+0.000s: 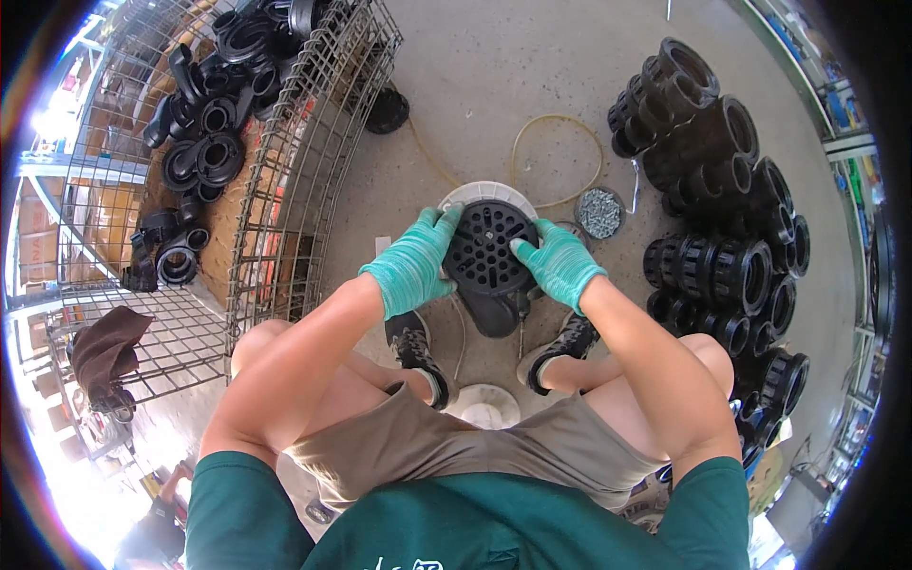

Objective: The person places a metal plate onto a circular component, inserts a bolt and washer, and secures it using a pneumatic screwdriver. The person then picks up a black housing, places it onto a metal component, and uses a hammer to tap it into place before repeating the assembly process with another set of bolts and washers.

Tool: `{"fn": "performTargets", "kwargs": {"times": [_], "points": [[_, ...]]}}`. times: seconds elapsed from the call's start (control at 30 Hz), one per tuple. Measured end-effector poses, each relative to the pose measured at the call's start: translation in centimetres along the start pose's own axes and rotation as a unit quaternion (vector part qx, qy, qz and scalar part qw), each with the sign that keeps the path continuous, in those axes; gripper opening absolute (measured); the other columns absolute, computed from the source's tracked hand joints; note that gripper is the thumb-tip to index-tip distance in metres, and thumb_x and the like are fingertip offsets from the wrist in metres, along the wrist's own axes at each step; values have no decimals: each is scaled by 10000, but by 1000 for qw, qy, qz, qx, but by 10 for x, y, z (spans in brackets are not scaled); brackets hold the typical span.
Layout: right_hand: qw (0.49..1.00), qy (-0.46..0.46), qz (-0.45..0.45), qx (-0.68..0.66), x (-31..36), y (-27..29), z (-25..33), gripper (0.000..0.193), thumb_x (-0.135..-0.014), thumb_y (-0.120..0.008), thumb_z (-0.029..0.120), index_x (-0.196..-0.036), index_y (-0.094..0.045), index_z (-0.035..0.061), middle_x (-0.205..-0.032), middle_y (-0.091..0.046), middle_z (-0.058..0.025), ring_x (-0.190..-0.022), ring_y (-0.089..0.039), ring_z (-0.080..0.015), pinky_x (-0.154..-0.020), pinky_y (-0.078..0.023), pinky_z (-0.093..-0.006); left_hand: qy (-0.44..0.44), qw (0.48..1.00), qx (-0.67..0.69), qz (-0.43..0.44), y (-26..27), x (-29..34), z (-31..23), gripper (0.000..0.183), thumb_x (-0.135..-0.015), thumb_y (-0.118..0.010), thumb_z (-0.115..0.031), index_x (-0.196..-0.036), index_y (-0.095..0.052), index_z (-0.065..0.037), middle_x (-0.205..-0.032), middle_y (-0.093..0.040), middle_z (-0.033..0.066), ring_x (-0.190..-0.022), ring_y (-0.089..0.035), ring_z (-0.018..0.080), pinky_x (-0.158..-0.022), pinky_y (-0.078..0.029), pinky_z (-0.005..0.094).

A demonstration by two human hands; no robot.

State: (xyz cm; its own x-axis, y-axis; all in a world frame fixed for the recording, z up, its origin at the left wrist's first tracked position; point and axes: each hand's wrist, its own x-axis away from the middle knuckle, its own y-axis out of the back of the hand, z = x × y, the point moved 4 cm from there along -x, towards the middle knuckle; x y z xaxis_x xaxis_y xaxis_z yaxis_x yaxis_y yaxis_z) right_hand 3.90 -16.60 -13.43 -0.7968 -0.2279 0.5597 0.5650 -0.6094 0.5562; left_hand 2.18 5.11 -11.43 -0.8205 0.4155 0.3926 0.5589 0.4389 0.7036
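Note:
Between my knees, a round black drain grate [490, 249] with many holes sits on top of a black plastic drain body [496, 315]. Beneath it shows the rim of a white round stand [494, 192]. My left hand [418, 258], in a green knit glove, grips the left side of the grate, with fingertips at its far edge. On the opposite side my gloved right hand [559, 261] holds the right edge, thumb toward the top face. Both hands are curled round the part; the undersides of the fingers are hidden.
A wire cage [285, 180] with black pipe fittings [218, 157] stands at the left. Stacked black ribbed fittings [717, 261] line the right. A bowl of screws [600, 213] and a coiled yellowish hose [598, 157] lie on the floor beyond my right hand.

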Motion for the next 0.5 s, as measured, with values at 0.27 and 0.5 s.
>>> {"fn": "performTargets", "kwargs": {"times": [0.27, 0.5], "points": [[995, 22, -26, -94, 1, -2, 2, 582, -965, -620, 242, -1449, -416, -8, -1260, -630, -278, -1160, -630, -375, -991, -497, -413, 4, 1000, 6, -22, 0, 0, 6, 1152, -662, -886, -69, -1579, -189, -72, -1516, -372, 173, -1344, -448, 310, -1161, -392, 368], [976, 35, -78, -201, -2, -14, -19, 651, -966, -626, 202, -1516, -326, 28, -1316, -603, -272, -1223, -599, -343, -1042, -458, -386, 29, 995, 96, 14, -8, -6, 9, 1230, -615, -914, -61, -1583, -155, -37, -1545, -392, 184, -1373, -448, 303, -1164, -381, 369]]}}
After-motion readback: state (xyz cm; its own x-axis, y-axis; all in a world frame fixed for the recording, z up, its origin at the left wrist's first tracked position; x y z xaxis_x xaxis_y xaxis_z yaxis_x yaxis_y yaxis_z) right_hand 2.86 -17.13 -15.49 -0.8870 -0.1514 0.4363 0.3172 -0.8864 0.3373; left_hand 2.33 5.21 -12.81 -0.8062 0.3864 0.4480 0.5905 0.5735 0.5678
